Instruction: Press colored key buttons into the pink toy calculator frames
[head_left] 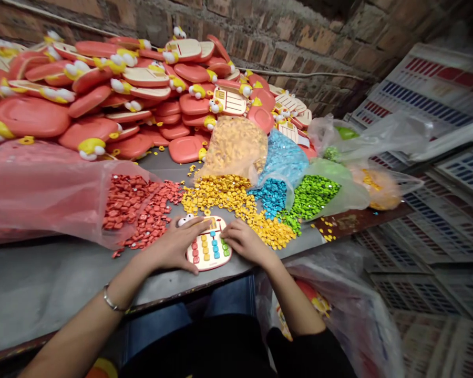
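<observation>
A cream toy panel (pixel 211 266) with a red rim lies on the grey table in front of me. Red, yellow, blue and green buttons stand in its slots, in columns. My left hand (pixel 177 244) grips its left side, fingers over the top and thumb at the lower edge. At the panel's upper right, the fingers of my right hand (pixel 245 240) are pinched together over the green column (pixel 225 247). Whatever lies between those fingertips is hidden. Close by are loose red buttons (pixel 152 223) on the left and yellow buttons (pixel 274 231) on the right.
Plastic bags spill red, yellow, blue buttons (pixel 274 194) and green buttons (pixel 313 197) across the table. Behind them rises a heap of red-backed toy panels (pixel 31 115) against a brick wall. Printed sheets (pixel 429 89) stand at right; a clear bag (pixel 339 299) hangs below the edge.
</observation>
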Tool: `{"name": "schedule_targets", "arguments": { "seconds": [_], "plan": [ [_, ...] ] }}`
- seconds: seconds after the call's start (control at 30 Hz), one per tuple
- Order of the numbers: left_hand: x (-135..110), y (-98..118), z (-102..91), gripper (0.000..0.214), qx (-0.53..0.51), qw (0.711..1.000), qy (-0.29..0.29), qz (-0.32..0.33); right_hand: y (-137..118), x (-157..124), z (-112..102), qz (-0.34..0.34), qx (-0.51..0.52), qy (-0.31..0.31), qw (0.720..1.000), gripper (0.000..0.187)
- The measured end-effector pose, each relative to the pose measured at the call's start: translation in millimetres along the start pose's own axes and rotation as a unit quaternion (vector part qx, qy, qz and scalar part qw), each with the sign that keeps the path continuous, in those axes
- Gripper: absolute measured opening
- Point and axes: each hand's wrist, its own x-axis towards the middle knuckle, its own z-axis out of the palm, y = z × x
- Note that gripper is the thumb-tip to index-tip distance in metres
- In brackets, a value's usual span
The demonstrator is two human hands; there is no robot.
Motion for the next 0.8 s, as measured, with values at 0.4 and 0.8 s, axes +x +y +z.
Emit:
{"name": "schedule_targets", "arguments": {
  "seconds": [0.4, 0.8],
  "plan": [
    [1.3, 0.0, -0.9, 0.115, -0.011, 1.000, -0.012, -0.015, 34.9, -54.4, -29.8, 0.185, -0.080, 0.133, 0.971, 0.014],
    [1.2, -0.7, 1.6, 0.112, -0.006, 1.000, 0.001, -0.011, 15.8, -53.0, -5.4, 0.150, -0.229, 0.066, 0.959, 0.009]
  ]
}}
